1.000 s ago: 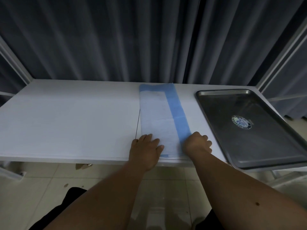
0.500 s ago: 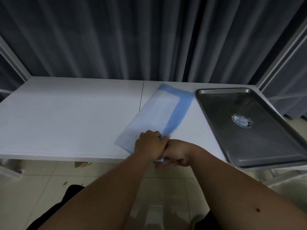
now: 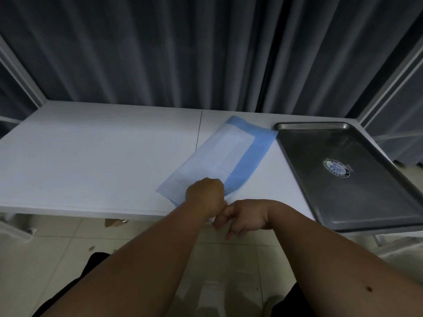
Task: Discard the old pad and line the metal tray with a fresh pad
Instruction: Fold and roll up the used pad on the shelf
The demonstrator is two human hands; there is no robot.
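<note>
A folded blue and white pad (image 3: 225, 154) lies at an angle on the white table (image 3: 91, 156), its far end touching the corner of the metal tray. The bare metal tray (image 3: 357, 186) with a round blue emblem sits at the right end of the table. My left hand (image 3: 204, 193) rests curled on the pad's near corner and grips it. My right hand (image 3: 242, 217) is just off the table's front edge, thumb and fingers pinching the pad's near edge beside the left hand.
Dark curtains hang behind the table. White frame posts (image 3: 389, 81) stand at both back corners. A seam (image 3: 198, 131) runs across the tabletop left of the pad. Tiled floor lies below the front edge.
The pad has swung from straight to slanted, its near end shifted left. Both hands came together at its near corner, and my right hand has dropped slightly below the table edge.
</note>
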